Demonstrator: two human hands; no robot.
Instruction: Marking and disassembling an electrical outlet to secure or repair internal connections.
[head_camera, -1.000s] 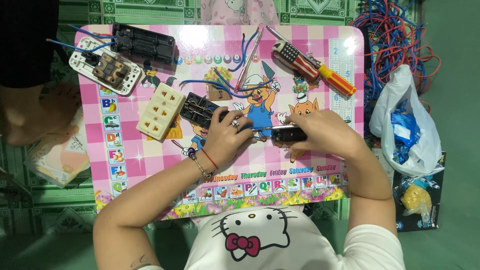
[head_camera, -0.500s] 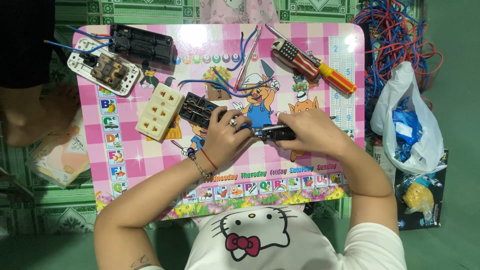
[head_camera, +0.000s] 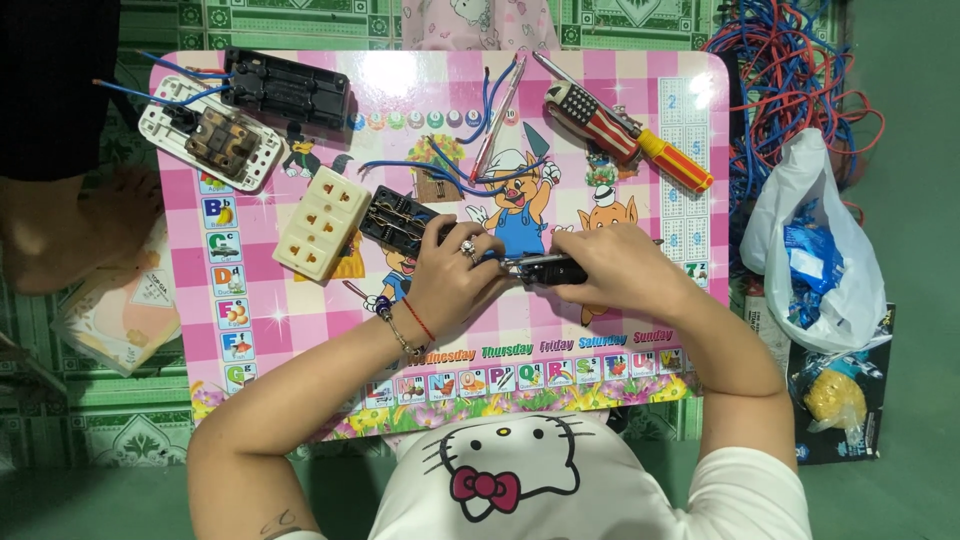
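Pliers (head_camera: 545, 268) lie crosswise, tip leftward, grasped by right hand (head_camera: 620, 265); left hand (head_camera: 455, 280) fingers clasp black socket (head_camera: 400, 222)

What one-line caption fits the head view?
Left hand and right hand work a dark tool over a pink table.

The table (head_camera: 300, 330) has a glossy, smooth printed top that throws bright glare at its far edge, and on it the cream socket block (head_camera: 322, 222) looks like smooth, matt-to-satin plastic while the black socket backs (head_camera: 288, 88) and (head_camera: 400, 222) appear as duller dark plastic with small metal contacts. The screwdriver (head_camera: 628, 135) at the far right has a shiny plastic handle and a bare metal shaft, and the tool (head_camera: 548, 269) gripped by the right hand (head_camera: 620, 265) is black with a silvery metal tip; the left hand (head_camera: 455, 285) wears a metal ring and thin cord bracelets. Off the table to the right lie plastic-sheathed red and blue wires (head_camera: 790, 90) and a thin, crinkled, semi-glossy white plastic bag (head_camera: 850, 290), and the shirt (head_camera: 560, 490) is soft matt cloth.
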